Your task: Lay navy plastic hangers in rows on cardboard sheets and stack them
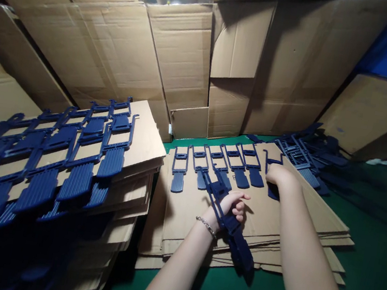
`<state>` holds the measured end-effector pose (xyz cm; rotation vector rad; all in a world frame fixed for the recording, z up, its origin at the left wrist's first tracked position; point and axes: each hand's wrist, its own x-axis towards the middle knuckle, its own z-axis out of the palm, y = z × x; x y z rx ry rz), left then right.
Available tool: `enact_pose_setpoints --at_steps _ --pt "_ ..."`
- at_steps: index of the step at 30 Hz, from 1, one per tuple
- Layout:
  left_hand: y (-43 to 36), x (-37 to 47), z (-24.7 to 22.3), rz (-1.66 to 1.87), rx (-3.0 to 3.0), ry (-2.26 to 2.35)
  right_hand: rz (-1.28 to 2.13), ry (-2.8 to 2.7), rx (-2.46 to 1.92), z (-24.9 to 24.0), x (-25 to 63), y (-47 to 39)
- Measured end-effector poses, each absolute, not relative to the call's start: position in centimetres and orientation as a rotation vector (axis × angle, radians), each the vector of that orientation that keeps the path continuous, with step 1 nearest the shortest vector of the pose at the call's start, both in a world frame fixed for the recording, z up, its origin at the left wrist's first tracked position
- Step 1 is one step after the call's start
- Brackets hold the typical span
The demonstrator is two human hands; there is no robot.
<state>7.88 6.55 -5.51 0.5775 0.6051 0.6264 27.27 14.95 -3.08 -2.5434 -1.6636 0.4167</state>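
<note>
- Boxes [113,49] are standing along the far side.
- The green table [368,222] is lying under your arms.
- At left, a stack [148,130] is bearing blue frames [37,189].
- Sheets [185,217] are lying centrally, bearing a row [178,182] of frames.
- Far right, a heap [314,157] is resting beside them.
- Near centre, your left hand [234,205] is clamping a bundle [238,247].
- Your right hand [277,174] is touching the row's right end frame [273,192]; whether it is gripping, I cannot tell.
</note>
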Motion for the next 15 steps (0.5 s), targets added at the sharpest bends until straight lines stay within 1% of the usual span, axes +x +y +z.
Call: enact_pose_setpoints --at_steps 3,7,11,13,15 --pt "6.5 7.9 -5.6 0.631 0.590 0.612 0.480 -1.675 -2.606 -3.0 26.6 15.0" --pt "6.5 7.9 -5.6 0.641 0.607 0.621 0.418 -1.628 -2.606 -3.0 25.9 14.7" --pt "6.4 8.0 -5.4 0.653 0.629 0.653 0.390 -1.622 -2.501 -3.0 26.4 14.3" --pt "6.4 8.0 -5.3 0.657 0.642 0.662 0.364 -1.646 -2.392 -3.0 27.9 14.4" --pt "6.4 8.0 -5.2 0.660 0.650 0.664 0.266 -1.655 -2.276 -2.8 30.5 14.8"
